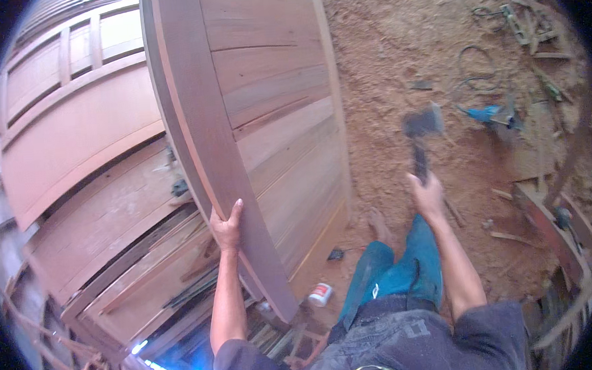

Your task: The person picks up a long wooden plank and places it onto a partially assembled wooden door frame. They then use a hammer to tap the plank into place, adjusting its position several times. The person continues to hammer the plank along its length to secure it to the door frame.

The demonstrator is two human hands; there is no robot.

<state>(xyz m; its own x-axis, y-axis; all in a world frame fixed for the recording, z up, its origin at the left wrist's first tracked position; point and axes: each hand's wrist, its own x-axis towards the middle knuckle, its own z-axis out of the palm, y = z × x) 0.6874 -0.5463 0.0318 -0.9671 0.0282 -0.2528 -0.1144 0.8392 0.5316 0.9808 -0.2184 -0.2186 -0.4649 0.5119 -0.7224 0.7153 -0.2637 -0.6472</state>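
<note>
Rough brown floor under blue tool, white bottle, wood scraps.

Shirt: dark grey, short sleeves, faded pale print on front. Trousers: teal-blue, small white mark, dark waistband. Left hand, right hand and visible foot: bare.

White bottle — blue tool on brown ground.
</note>
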